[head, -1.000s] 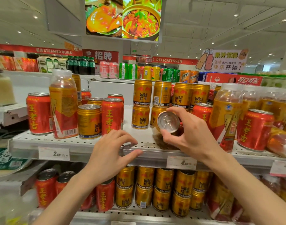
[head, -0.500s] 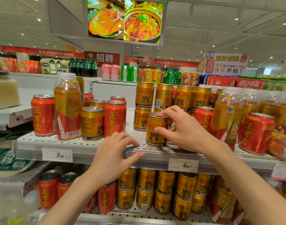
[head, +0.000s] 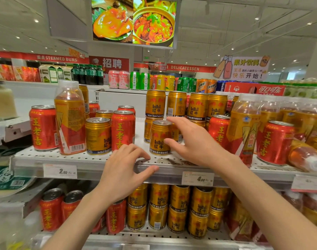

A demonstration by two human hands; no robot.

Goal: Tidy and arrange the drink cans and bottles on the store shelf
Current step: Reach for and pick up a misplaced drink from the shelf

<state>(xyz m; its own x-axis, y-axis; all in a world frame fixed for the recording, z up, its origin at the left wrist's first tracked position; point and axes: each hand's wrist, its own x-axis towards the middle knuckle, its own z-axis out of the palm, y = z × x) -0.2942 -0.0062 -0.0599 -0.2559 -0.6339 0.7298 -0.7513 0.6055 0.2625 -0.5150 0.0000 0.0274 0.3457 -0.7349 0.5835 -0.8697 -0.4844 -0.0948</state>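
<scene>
Gold Red Bull can point(head: 160, 137) standing upright near the front edge of the perforated upper shelf point(head: 46, 156), label facing outward, directly in front of a two-tier stack of gold Red Bull cans point(head: 187, 105). The right hand point(head: 192, 141) is just beside the can on its right: thumb and forefinger spread wide, fingers straight, holding nothing; whether the thumb tip touches the can wall cannot be told. The left hand point(head: 123, 170) rests on the shelf's front lip, fingers loosely curled on top and thumb along the rail, gripping no drink.

To the left stand a second gold can point(head: 98, 136) and a red Wanglaoji can point(head: 123, 130) touching it, then a tall amber bottle point(head: 69, 118) and another red can point(head: 43, 128). To the right, red cans mingle with amber bottles; one bottle point(head: 306, 156) lies on its side at the far right. The lower shelf holds stacked gold cans point(head: 172, 210).

Risks, as judged: the can sits close to the lip, so a sideways brush from the open right hand could tip it forward off the shelf. A reach past it could knock the stack behind, whose upper tier has little to steady it. The lying bottle may roll if its neighbours are shifted.
</scene>
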